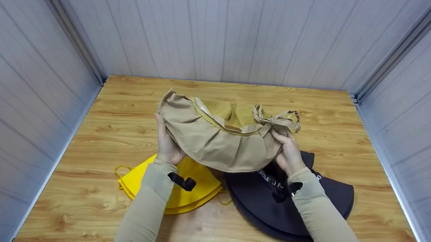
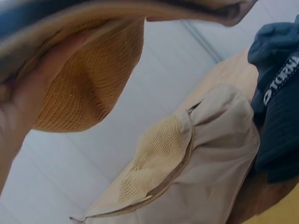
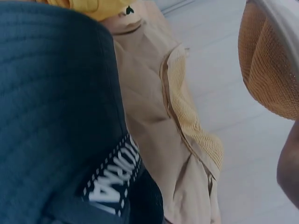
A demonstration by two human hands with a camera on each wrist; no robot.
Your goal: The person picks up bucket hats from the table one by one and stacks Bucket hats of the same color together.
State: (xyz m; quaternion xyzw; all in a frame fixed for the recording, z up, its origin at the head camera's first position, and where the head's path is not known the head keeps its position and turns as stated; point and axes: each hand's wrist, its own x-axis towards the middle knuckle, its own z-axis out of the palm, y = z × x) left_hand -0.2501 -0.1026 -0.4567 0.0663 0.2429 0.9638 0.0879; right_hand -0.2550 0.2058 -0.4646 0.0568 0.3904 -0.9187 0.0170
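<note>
In the head view a beige sun hat (image 1: 221, 147), with a pleated cloth brim, a tan woven crown and a ribbon bow at its right, is held up over the table. My left hand (image 1: 169, 144) grips the brim's left side, and my right hand (image 1: 288, 149) pinches the right side near the bow. The held hat's woven crown (image 2: 91, 84) hangs below the brim in the left wrist view. A second beige hat (image 2: 210, 172) lies folded beneath it; the held hat hides it in the head view. Fingers under the brim are mostly hidden.
A folded yellow hat (image 1: 192, 190) with cords lies below my left hand. To its right is a folded dark navy hat (image 1: 266, 210) with white lettering and a cord. They lie on a wood-grain tabletop (image 1: 84, 187), with pale panelled walls (image 1: 220, 35) on three sides.
</note>
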